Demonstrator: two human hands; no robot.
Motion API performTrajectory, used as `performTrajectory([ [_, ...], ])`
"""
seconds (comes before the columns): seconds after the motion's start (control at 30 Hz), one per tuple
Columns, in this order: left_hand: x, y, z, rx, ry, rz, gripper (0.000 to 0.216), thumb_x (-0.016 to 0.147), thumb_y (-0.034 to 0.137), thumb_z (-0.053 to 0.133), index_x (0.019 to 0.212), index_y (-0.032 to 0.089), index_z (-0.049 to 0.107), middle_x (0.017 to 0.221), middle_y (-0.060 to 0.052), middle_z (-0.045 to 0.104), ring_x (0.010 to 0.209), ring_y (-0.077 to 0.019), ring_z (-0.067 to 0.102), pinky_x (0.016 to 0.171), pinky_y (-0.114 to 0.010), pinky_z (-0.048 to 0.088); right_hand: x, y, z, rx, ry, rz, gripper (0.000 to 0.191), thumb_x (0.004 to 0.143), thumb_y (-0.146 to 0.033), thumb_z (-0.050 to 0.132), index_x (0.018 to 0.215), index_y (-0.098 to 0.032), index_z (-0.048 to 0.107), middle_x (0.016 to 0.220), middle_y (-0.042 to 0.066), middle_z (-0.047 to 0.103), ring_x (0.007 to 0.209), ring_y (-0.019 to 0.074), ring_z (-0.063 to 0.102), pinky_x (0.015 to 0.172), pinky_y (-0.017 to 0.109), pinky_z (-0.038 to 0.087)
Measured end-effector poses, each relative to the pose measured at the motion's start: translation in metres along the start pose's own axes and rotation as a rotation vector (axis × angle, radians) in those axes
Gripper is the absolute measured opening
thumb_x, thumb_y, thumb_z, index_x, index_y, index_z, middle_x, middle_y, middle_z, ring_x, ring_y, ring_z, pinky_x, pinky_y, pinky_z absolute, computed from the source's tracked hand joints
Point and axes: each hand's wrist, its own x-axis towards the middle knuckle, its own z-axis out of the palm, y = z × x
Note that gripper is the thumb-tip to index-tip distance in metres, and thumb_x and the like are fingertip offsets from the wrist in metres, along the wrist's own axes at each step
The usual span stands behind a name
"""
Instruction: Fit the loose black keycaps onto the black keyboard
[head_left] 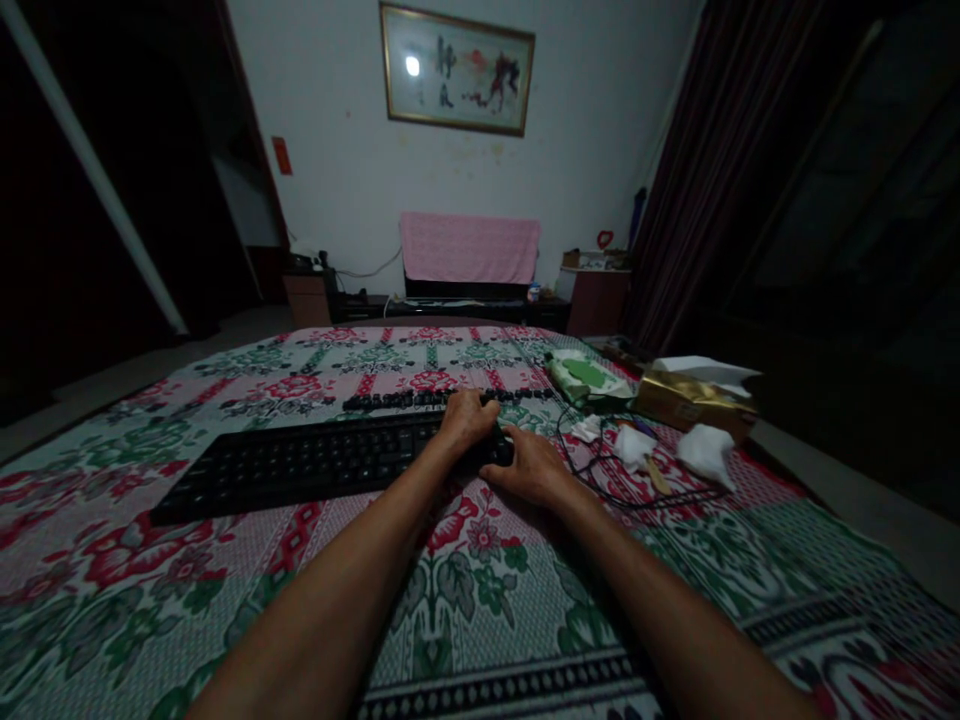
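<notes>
Two hands met at the right end of a black computer keyboard.
The left hand bent its fingers over that end; the right hand curved at its near corner, thumb and forefinger apart. Whether either pinched anything could not be told. Floral cloth left open room left of the keyboard and along its near edge. Black keycaps lined its far edge. To its right, a black cable, crumpled tissues, a green-and-white packet and a gold box crowded the space, the box's label too blurred to read. Beyond the keyboard, a gilt-framed picture bore dark brush-written characters, too small to make out.
</notes>
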Motion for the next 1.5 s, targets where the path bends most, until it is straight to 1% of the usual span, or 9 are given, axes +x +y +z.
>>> performTrajectory([
  [0.1, -0.001, 0.004, 0.003, 0.024, 0.021, 0.042, 0.028, 0.073, 0.027, 0.045, 0.069, 0.013, 0.069, 0.063, -0.006, 0.065, 0.065, -0.0160, 0.061, 0.062, -0.022, 0.041, -0.001, 0.000, -0.001, 0.011, 0.006, 0.026, 0.057, 0.065, -0.048, 0.065, 0.111, -0.015, 0.056, 0.099, 0.013, 0.065, 0.091, 0.0274, 0.061, 0.073, 0.034, 0.043],
  [0.3, 0.004, 0.002, 0.001, -0.053, -0.022, 0.001, 0.029, 0.074, 0.028, 0.043, 0.071, 0.013, 0.068, 0.055, -0.004, 0.062, 0.060, -0.0153, 0.060, 0.057, -0.021, 0.041, -0.001, 0.003, 0.003, 0.033, 0.031, 0.029, 0.061, 0.067, -0.047, 0.065, 0.117, -0.015, 0.052, 0.102, 0.014, 0.063, 0.095, 0.0288, 0.059, 0.077, 0.036, 0.043],
  [0.47, 0.007, -0.003, -0.001, -0.063, -0.104, -0.032, 0.030, 0.074, 0.029, 0.044, 0.073, 0.014, 0.069, 0.053, -0.004, 0.063, 0.059, -0.0167, 0.062, 0.054, -0.022, 0.042, 0.017, 0.022, -0.010, 0.197, -0.232, -0.108, 0.097, 0.056, -0.049, 0.075, 0.137, -0.018, 0.032, 0.108, 0.011, 0.061, 0.096, 0.0271, 0.058, 0.081, 0.038, 0.045],
  [0.57, 0.008, -0.002, 0.000, -0.020, -0.082, -0.047, 0.030, 0.074, 0.030, 0.045, 0.074, 0.013, 0.070, 0.056, -0.005, 0.065, 0.061, -0.0175, 0.063, 0.056, -0.022, 0.044, 0.035, 0.031, -0.017, 0.226, -0.255, -0.231, 0.102, 0.046, -0.045, 0.080, 0.134, -0.017, 0.036, 0.120, 0.012, 0.052, 0.111, 0.0291, 0.050, 0.095, 0.043, 0.039],
  [0.73, 0.005, 0.004, 0.000, 0.047, -0.067, -0.091, 0.030, 0.073, 0.031, 0.047, 0.075, 0.013, 0.070, 0.063, -0.008, 0.069, 0.066, -0.0180, 0.064, 0.060, -0.023, 0.045, 0.059, 0.032, -0.012, 0.344, -0.334, -0.404, 0.089, 0.044, -0.038, 0.083, 0.121, -0.016, 0.043, 0.121, 0.009, 0.049, 0.114, 0.0262, 0.046, 0.100, 0.040, 0.037],
  [0.93, 0.003, 0.004, 0.000, 0.068, -0.024, -0.061, 0.032, 0.074, 0.032, 0.045, 0.077, 0.013, 0.071, 0.068, -0.009, 0.070, 0.069, -0.0187, 0.065, 0.062, -0.023, 0.046, 0.064, 0.040, -0.005, 0.514, -0.388, -0.428, 0.090, 0.046, -0.037, 0.083, 0.122, -0.019, 0.040, 0.121, 0.007, 0.049, 0.116, 0.0260, 0.045, 0.101, 0.041, 0.036],
  [1.13, 0.005, 0.003, 0.001, 0.059, -0.072, -0.062, 0.030, 0.075, 0.031, 0.044, 0.075, 0.014, 0.070, 0.061, -0.006, 0.068, 0.067, -0.0172, 0.065, 0.061, -0.021, 0.046, 0.059, 0.045, -0.006, 0.596, -0.413, -0.423, 0.091, 0.051, -0.035, 0.081, 0.128, -0.017, 0.036, 0.124, 0.008, 0.049, 0.119, 0.0256, 0.044, 0.104, 0.041, 0.034],
  [1.37, 0.009, 0.022, -0.002, 0.226, -0.139, -0.070, 0.033, 0.075, 0.031, 0.044, 0.080, 0.011, 0.070, 0.067, -0.011, 0.069, 0.076, -0.0210, 0.066, 0.067, -0.025, 0.048, 0.055, 0.044, -0.004, 0.616, -0.386, -0.358, 0.089, 0.051, -0.032, 0.081, 0.127, -0.016, 0.038, 0.126, 0.011, 0.049, 0.118, 0.0268, 0.046, 0.102, 0.042, 0.036],
  [1.5, 0.012, 0.029, 0.001, 0.333, -0.114, -0.051, 0.033, 0.076, 0.030, 0.045, 0.085, 0.011, 0.070, 0.081, -0.014, 0.070, 0.087, -0.0222, 0.065, 0.074, -0.025, 0.048, 0.059, 0.045, -0.001, 0.668, -0.406, -0.393, 0.088, 0.049, -0.029, 0.081, 0.126, -0.015, 0.040, 0.124, 0.010, 0.051, 0.117, 0.0261, 0.047, 0.101, 0.040, 0.038],
])
